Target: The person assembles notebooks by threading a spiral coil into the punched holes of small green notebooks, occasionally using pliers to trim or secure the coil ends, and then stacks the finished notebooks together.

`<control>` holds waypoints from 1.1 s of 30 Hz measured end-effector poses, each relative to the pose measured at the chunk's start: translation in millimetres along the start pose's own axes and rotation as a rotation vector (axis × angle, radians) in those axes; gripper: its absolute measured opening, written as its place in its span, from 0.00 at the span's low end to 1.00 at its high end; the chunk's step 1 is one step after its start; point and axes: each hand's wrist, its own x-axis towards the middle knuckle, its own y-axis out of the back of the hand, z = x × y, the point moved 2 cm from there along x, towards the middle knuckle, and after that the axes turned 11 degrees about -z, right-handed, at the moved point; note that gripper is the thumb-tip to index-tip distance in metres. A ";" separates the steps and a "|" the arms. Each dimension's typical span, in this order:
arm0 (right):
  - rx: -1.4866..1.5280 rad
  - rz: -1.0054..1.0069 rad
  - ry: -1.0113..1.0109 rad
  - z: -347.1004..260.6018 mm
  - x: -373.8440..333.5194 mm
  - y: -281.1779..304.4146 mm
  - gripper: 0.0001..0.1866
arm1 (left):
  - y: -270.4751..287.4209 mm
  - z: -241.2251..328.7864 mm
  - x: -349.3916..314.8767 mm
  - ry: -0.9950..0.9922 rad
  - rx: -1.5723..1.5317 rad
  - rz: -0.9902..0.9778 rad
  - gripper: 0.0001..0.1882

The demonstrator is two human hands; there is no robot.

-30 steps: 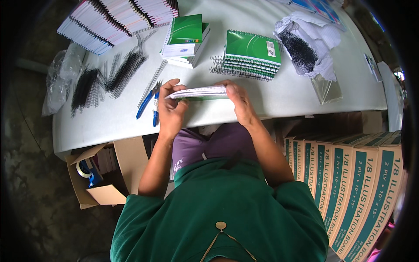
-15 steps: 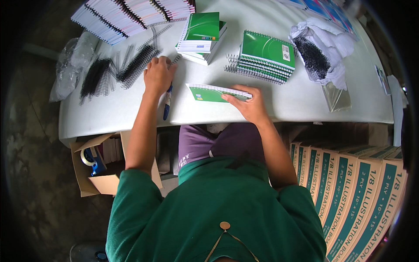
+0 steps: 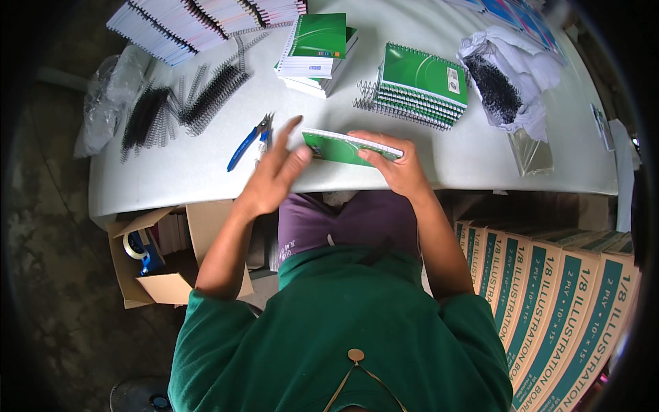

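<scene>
My right hand (image 3: 398, 161) grips a small green-covered notebook (image 3: 334, 149) by its right end, thumb on the cover and fingers behind the white page edge. A row of small holes or loops runs along its upper edge; which of these, I cannot tell. At the notebook's left end, my left hand (image 3: 276, 172) is raised with thumb and forefinger spread, slightly blurred, and no object shows in it. Just beyond that hand, blue-handled cutting pliers (image 3: 245, 145) lie on the white table (image 3: 199, 175), their handles apart and one partly hidden by the hand.
Loose black wire coils (image 3: 216, 99) spread at the left. Green notebooks (image 3: 319, 41) are stacked farther back; coil-bound ones (image 3: 419, 86) stand to the right. Beyond lies a white bag (image 3: 542, 75) of black coils. Below the table are an open carton (image 3: 165, 288) and upright board boxes (image 3: 549, 309).
My left hand has come back and right, from beside the coils to the notebook's left end. The pliers, partly under it before, now lie farther left. The notebook has shifted slightly right.
</scene>
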 end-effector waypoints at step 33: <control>-0.134 0.088 0.005 -2.4 -1.5 -2.0 0.16 | 59.2 41.9 44.1 -0.287 0.723 -0.273 0.25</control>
